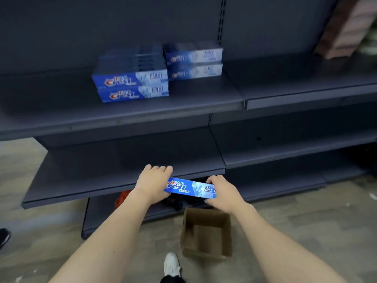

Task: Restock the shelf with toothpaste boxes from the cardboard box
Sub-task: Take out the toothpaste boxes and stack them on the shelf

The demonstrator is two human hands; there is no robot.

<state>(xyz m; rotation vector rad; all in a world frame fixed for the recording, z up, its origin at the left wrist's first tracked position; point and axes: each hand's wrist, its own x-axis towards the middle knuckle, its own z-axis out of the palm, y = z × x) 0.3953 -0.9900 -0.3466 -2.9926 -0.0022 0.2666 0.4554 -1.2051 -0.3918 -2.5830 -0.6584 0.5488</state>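
Above cardboard box [206,231], left hand [153,183] and right hand [221,193] grip toothpaste box [188,188] ends, arms outstretched.

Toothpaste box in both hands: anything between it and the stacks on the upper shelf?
Nothing visible. The toothpaste box, held at its ends by the left hand and right hand, is in front of the lower shelf. The space up to the stacked boxes on the upper shelf is open.

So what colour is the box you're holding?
Blue, with red and white lettering: the toothpaste box, seen clearly in the head view.
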